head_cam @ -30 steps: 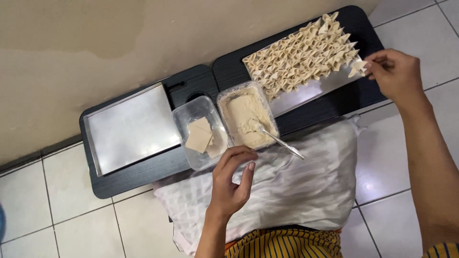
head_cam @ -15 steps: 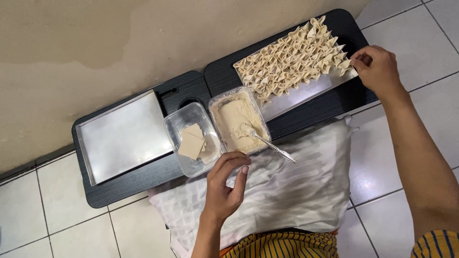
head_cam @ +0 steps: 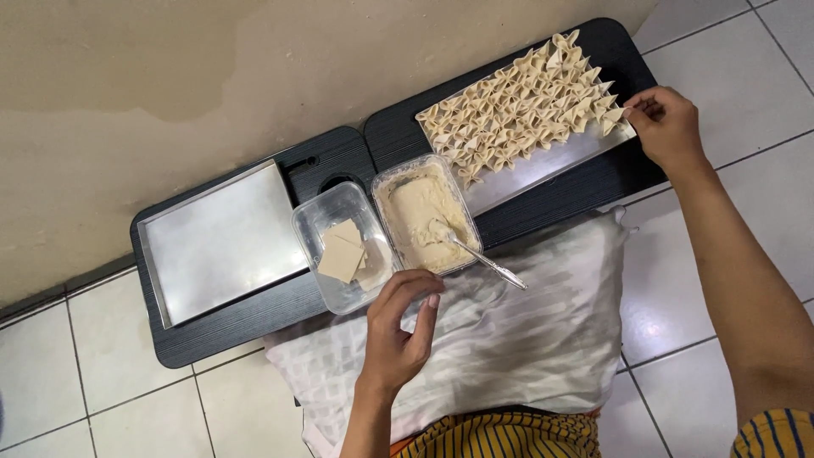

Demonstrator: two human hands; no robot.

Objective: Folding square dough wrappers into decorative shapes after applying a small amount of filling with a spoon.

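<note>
Pale folded dumplings [head_cam: 521,106] crowd the steel tray [head_cam: 551,170]; right hand [head_cam: 670,127] pinches one, left hand [head_cam: 398,326] loosely open.

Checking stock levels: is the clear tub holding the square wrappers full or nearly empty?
Nearly empty. The clear tub shows only a few flat square wrappers on its bottom, with bare plastic around them. The exact count cannot be told.

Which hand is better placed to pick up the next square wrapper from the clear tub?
Left. The left hand hovers just below the clear tub holding the square wrappers, fingers apart. The right hand is far off at the end of the tray of folded dumplings, fingertips on one there.
</note>
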